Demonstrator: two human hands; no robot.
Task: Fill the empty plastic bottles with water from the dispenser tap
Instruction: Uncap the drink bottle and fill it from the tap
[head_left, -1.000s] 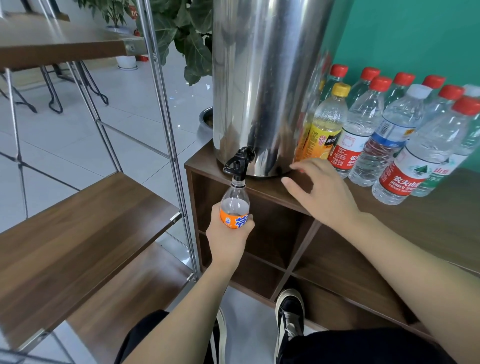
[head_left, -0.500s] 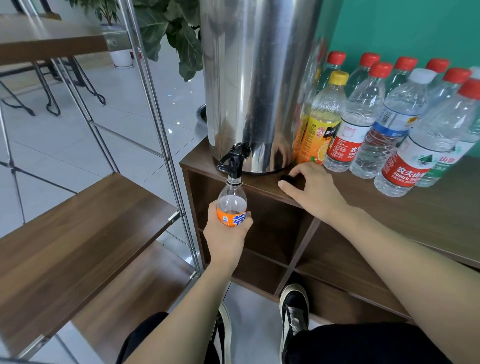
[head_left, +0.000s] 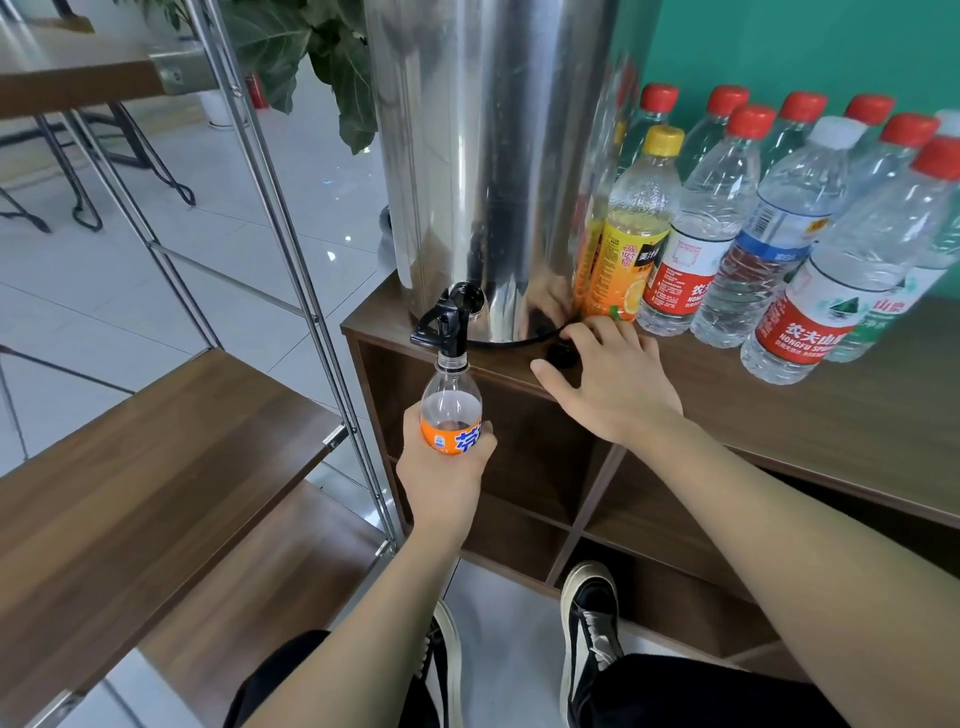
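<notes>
My left hand (head_left: 441, 478) grips a small clear bottle with an orange label (head_left: 451, 415) upright, its open mouth right under the black tap (head_left: 444, 325) of the steel water dispenser (head_left: 488, 156). The bottle looks nearly empty above the label. My right hand (head_left: 613, 384) lies on the cabinet top (head_left: 831, 415) by the dispenser's base. Its thumb and curled fingers close around a small black cap (head_left: 560, 356). To the right of the dispenser stand several capped plastic bottles (head_left: 727, 223), most with red caps, and a yellow-capped juice bottle (head_left: 631, 244).
A metal-framed shelf with wooden boards (head_left: 156, 467) stands close on the left. The cabinet has open compartments (head_left: 524, 457) below the tap. My feet in black shoes (head_left: 589, 629) are on the tiled floor. A potted plant (head_left: 311, 62) stands behind the dispenser.
My right hand came down from above the cabinet top onto the black cap and closed around it. My left hand kept the bottle under the tap.
</notes>
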